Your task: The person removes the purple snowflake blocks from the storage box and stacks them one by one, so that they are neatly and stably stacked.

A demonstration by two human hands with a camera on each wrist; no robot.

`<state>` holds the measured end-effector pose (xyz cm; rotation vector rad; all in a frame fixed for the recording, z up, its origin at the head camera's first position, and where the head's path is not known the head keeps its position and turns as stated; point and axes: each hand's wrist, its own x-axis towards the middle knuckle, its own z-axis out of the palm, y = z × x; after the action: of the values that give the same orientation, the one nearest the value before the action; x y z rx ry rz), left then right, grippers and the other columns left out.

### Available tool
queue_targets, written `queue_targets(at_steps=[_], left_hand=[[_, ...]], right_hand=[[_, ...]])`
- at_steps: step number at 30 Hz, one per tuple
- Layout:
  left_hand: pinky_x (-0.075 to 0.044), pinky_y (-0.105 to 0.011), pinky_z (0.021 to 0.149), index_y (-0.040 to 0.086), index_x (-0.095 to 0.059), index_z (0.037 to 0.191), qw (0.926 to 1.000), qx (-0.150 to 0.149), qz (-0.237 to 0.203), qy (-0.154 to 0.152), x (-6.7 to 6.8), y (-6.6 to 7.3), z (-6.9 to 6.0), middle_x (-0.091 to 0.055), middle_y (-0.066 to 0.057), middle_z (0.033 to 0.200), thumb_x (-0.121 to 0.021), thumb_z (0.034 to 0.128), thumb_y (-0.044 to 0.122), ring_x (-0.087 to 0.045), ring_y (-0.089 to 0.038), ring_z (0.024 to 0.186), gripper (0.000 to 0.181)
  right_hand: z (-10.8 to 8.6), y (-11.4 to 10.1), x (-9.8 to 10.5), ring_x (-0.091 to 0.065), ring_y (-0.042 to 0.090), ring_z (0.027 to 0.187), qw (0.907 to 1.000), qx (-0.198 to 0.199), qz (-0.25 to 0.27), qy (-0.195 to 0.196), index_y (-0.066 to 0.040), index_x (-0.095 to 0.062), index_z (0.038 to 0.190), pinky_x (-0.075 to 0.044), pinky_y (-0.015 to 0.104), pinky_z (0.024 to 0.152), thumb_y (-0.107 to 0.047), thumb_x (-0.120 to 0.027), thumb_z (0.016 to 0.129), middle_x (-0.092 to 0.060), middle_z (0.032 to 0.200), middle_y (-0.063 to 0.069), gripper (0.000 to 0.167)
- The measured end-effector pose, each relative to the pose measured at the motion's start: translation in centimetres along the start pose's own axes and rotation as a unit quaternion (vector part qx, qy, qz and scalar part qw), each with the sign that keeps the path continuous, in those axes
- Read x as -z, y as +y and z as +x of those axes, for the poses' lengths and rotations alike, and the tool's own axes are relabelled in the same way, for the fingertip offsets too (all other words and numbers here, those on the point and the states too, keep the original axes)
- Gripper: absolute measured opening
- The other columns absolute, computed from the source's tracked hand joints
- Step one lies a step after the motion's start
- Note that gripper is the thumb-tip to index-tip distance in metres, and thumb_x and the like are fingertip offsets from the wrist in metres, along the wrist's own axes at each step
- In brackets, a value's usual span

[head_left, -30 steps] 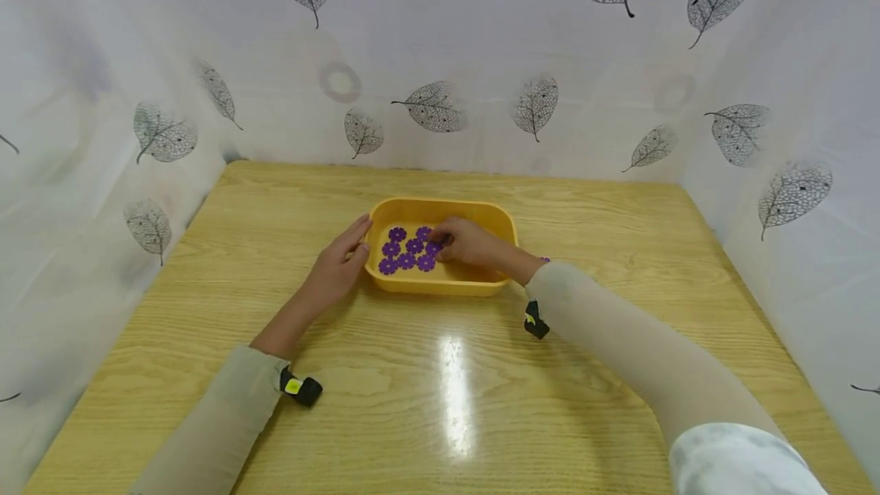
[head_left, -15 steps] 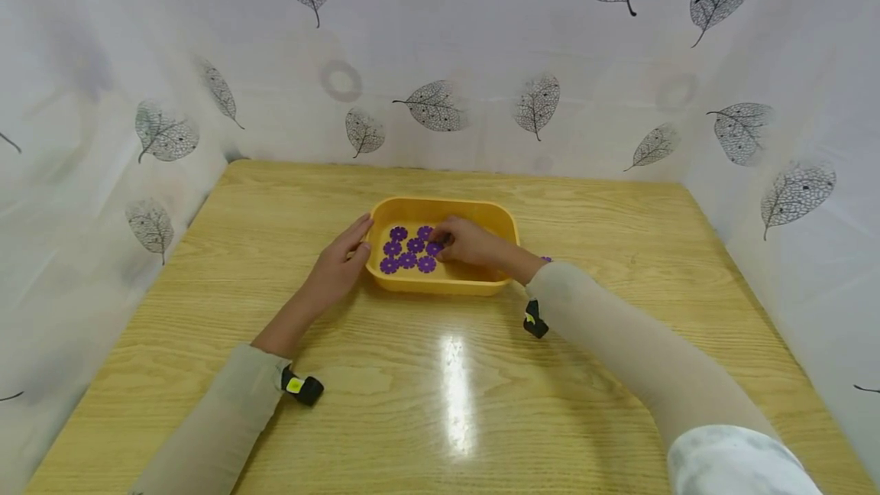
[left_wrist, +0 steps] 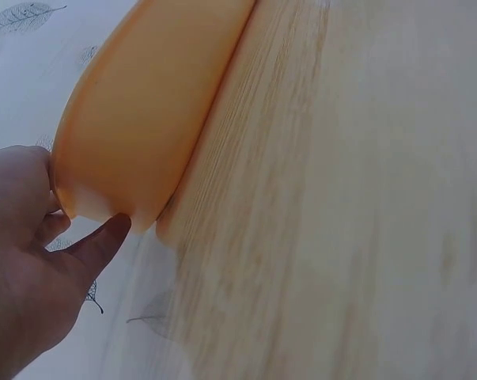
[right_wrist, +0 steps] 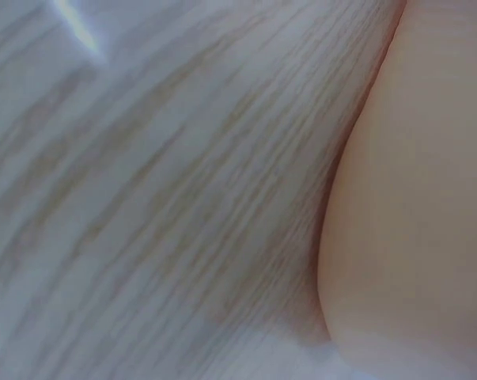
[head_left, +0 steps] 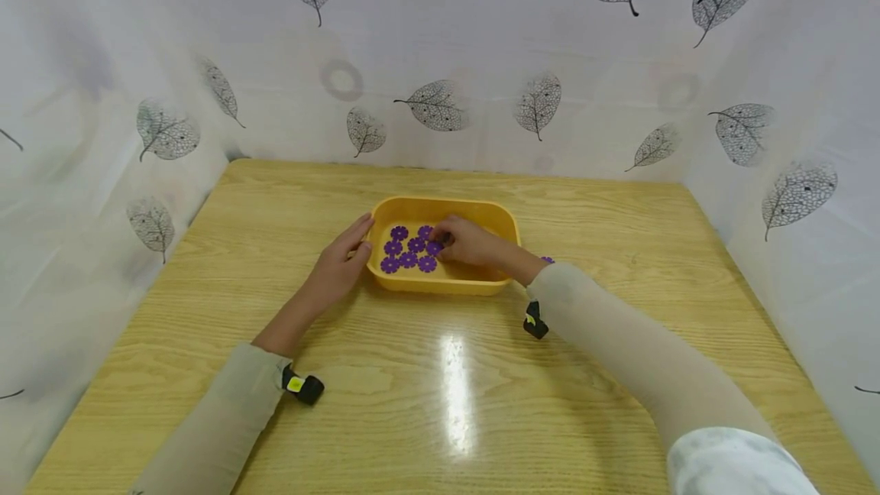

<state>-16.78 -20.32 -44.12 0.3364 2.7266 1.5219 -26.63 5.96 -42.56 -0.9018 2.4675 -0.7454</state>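
Note:
A yellow tray (head_left: 440, 288) holds several purple flower-shaped pieces, laid near one another in its left half. At the tray's left end is the left hand (head_left: 333, 272); in the left wrist view this hand (left_wrist: 32, 261) grips the end of the tray (left_wrist: 151, 103), thumb on the outer wall and the other fingers at the far corner. The right hand (head_left: 470, 243) reaches in over the right side, its curled fingertips pinching a purple piece (head_left: 435, 248) that they partly cover. The right wrist view shows only the tray's outer wall (right_wrist: 412, 198) and the table, no hand.
Another purple piece (head_left: 547, 259) lies on the wooden table (head_left: 385, 403) right of the tray, partly hidden by the right forearm. A white cloth with leaf prints (head_left: 275, 98) stands behind and beside the table.

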Motion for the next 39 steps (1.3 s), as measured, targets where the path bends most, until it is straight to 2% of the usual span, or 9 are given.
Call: queue_targets(at_steps=[8, 19, 39], left_hand=[[-0.035, -0.050, 0.120, 0.012, -0.030, 0.159, 1.0000, -0.001, 0.005, -0.005, 0.04, 0.14, -0.12, -0.020, -0.004, 0.169, -0.039, 0.1087, 0.025, -0.024, -0.029, 0.154, 0.053], [-0.037, -0.049, 0.119, 0.012, -0.030, 0.159, 1.0000, 0.000, 0.009, -0.001, 0.09, 0.30, -0.11, -0.020, -0.005, 0.169, -0.039, 0.1083, 0.025, -0.024, -0.029, 0.154, 0.053], [-0.036, -0.049, 0.119, 0.013, -0.030, 0.159, 0.9999, -0.002, 0.011, -0.003, 0.04, 0.24, -0.15, -0.020, -0.007, 0.169, -0.038, 0.1083, 0.028, -0.024, -0.028, 0.154, 0.054]], right_hand=[[0.08, -0.02, -0.05, -0.057, 0.027, 0.117, 0.9999, -0.013, 0.000, -0.008, -0.002, -0.062, 0.132, -0.050, 0.037, 0.103, -0.012, -0.069, 0.095, -0.059, 0.127, 0.014, 0.039], [0.04, -0.15, -0.05, -0.060, 0.027, 0.114, 1.0000, -0.005, 0.002, -0.001, -0.001, -0.062, 0.130, -0.052, 0.038, 0.100, -0.011, -0.070, 0.094, -0.063, 0.122, 0.014, 0.038], [-0.39, -0.26, 0.05, -0.060, 0.024, 0.112, 0.9995, -0.025, 0.020, -0.006, -0.006, -0.063, 0.133, -0.052, 0.038, 0.100, -0.016, -0.071, 0.095, -0.066, 0.119, 0.010, 0.040]])
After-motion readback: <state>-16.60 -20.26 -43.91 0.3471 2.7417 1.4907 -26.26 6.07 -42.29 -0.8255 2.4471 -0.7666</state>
